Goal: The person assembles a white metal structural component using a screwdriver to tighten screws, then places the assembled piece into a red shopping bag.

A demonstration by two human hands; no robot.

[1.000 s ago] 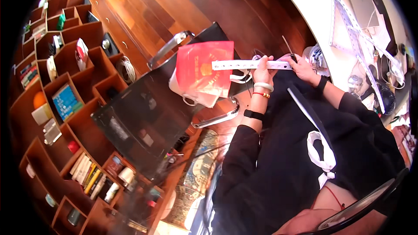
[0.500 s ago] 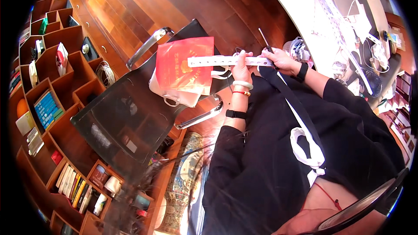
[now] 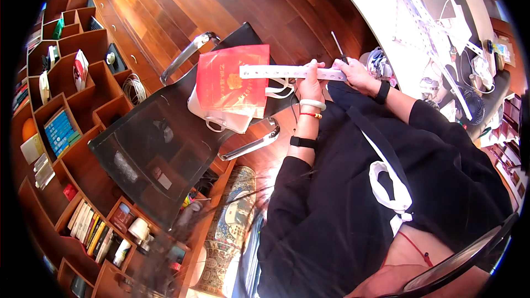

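A long white strip with a row of holes (image 3: 268, 72) lies nearly level in front of me, its free end reaching left over a red bag. My left hand (image 3: 310, 85) is closed around the strip, thumb along its upper side. At the strip's right end, my right hand (image 3: 358, 76) is closed on a screwdriver (image 3: 336, 43) whose thin shaft points up and away. The fingers of that hand also touch the strip's end. Most of the screwdriver's handle is hidden in my grip.
The red bag (image 3: 215, 85) and a pale bag (image 3: 240, 124) rest on a black chair (image 3: 160, 143) with metal armrests. Shelves with books (image 3: 91, 232) stand at left. A white table (image 3: 381, 16) with cables and a small black fan (image 3: 472, 105) is at right.
The strip has turned slightly, its face now at another angle. My right hand and the screwdriver have shifted a little; the shaft's tip sits slightly farther right. Both hands keep their hold.
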